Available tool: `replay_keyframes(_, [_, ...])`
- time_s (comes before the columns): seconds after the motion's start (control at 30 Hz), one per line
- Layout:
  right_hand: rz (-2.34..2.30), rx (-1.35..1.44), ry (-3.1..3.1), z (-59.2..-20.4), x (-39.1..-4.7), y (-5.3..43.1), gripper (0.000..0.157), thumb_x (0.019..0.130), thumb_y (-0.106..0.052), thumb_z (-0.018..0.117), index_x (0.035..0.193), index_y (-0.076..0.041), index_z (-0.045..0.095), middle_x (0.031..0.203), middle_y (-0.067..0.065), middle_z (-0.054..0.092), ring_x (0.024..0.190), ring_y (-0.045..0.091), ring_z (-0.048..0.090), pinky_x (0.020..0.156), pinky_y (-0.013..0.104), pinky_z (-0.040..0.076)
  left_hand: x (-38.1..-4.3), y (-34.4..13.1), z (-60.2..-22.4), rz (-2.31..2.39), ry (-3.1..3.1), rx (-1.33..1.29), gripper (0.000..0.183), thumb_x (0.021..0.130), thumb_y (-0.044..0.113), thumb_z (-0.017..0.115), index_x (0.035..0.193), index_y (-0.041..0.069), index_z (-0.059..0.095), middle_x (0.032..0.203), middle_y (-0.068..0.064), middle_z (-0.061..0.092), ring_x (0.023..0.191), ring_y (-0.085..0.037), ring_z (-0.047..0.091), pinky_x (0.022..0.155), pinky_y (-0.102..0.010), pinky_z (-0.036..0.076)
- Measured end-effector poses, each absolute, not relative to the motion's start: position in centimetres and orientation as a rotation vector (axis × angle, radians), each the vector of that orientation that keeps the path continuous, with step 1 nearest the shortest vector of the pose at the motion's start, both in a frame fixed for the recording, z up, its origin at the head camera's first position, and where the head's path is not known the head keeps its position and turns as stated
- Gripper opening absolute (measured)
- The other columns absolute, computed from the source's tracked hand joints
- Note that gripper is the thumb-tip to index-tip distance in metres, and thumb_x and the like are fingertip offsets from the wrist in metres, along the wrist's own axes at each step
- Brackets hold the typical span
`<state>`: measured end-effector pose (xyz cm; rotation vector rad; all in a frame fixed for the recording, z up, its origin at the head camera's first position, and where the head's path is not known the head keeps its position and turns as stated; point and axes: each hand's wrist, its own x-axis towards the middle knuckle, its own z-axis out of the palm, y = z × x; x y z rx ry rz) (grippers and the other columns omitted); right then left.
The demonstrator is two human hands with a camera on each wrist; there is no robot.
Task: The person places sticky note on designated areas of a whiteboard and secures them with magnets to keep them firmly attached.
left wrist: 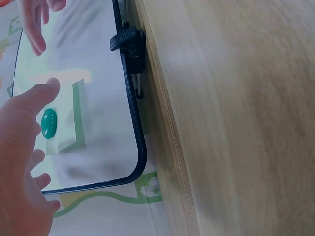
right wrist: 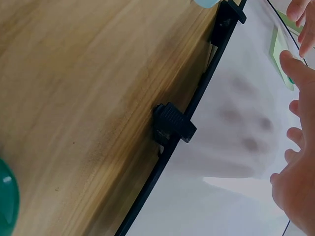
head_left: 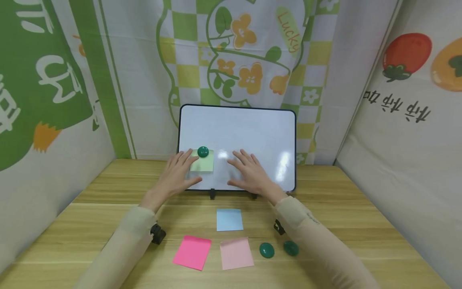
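A whiteboard [head_left: 238, 128] with a black rim stands upright at the back of the table. On its lower left a light green sticky note [head_left: 203, 163] lies under a round green magnet [head_left: 203, 151]. My left hand [head_left: 177, 172], fingers spread, is beside that note and overlaps its left edge in the head view; whether it touches cannot be told. My right hand [head_left: 250, 170] is spread before the board's lower middle, holding nothing. In the left wrist view, the left thumb [left wrist: 42, 96] is near the note's upper edge.
Nearer on the wooden table [head_left: 317, 200] lie a blue note [head_left: 229, 220], a hot pink note [head_left: 192, 253] and a pale pink note [head_left: 236, 253]. Two green magnets [head_left: 266, 250] sit to their right. Black clips [right wrist: 172, 123] hold the board's lower edge. Printed curtains surround the table.
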<state>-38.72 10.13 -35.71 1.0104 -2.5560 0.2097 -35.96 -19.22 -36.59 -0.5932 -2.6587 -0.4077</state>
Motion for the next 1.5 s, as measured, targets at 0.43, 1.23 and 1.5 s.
replay_keyframes(0.43, [0.283, 1.067, -2.552, -36.0, -38.0, 10.8, 0.071, 0.089, -0.05, 0.069, 0.148, -0.019, 0.047, 0.164, 0.009, 0.027, 0.154, 0.033, 0.015, 0.123, 0.059, 0.014, -35.3, -19.9, -37.7, -0.465, -2.7, -0.589, 0.074, 0.091, 0.047, 0.066, 0.151, 0.012, 0.039, 0.166, -0.016, 0.018, 0.151, -0.043, 0.015, 0.122, -0.062, 0.005])
replay_keyframes(1.23, [0.401, 1.073, -2.544, -36.8, -36.1, 12.8, 0.072, 0.087, -0.05, 0.071, 0.147, -0.017, 0.048, 0.162, 0.011, 0.03, 0.153, 0.037, 0.018, 0.122, 0.061, 0.016, -34.2, -19.7, -36.7, -0.498, -2.71, -0.677, 0.074, 0.09, 0.047, 0.068, 0.15, 0.014, 0.041, 0.165, -0.013, 0.022, 0.151, -0.041, 0.016, 0.122, -0.063, 0.009])
replay_keyframes(1.5, [0.477, 1.102, -2.537, -36.9, -35.2, 13.5, 0.071, 0.086, -0.047, 0.074, 0.146, -0.016, 0.05, 0.161, 0.013, 0.032, 0.152, 0.039, 0.018, 0.12, 0.065, 0.019, -33.4, -19.6, -36.6, -0.546, -2.73, -0.745, 0.07, 0.092, 0.042, 0.068, 0.15, 0.012, 0.042, 0.164, -0.014, 0.024, 0.151, -0.042, 0.016, 0.121, -0.064, 0.008])
